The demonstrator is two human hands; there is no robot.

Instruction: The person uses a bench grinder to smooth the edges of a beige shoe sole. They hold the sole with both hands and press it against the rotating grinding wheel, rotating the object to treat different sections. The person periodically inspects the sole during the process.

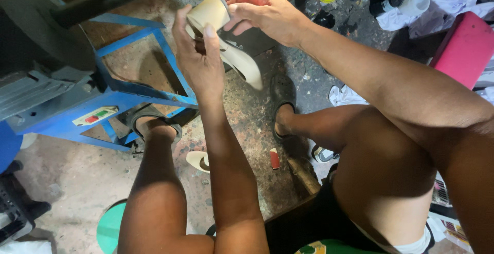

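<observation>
left hand (198, 61) and right hand (254, 4) are both gripping a cream shoe piece (226, 40) up above the blue machine frame (128, 92). probably light, stiff and smooth, so pinching the rolled end is working best.

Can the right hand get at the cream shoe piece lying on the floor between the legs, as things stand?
Probably not right away. The right hand is raised and busy on the beige shoe, shared with the left hand. The cream shoe piece lies low behind the left forearm.
</observation>
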